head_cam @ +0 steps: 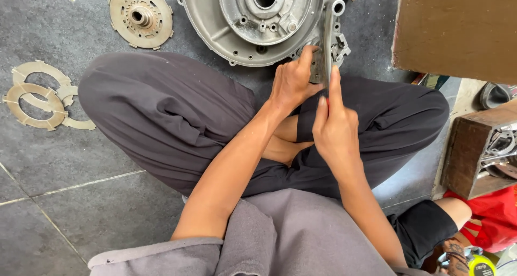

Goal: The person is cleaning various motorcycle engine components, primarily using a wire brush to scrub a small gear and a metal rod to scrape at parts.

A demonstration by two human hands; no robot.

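Observation:
I sit cross-legged on a grey tiled floor. A round grey metal engine casing lies in front of my knees. My left hand grips a small metal part at the casing's near right edge. My right hand holds a long flat metal tool, its forefinger stretched along the shaft, and the tool rests against that same part. Whether the tool's tip touches the casing, I cannot tell.
A toothed metal clutch plate lies at the upper left. Several flat friction rings are stacked at the far left. A brown board and a wooden box with metal parts stand on the right. Another person's leg shows lower right.

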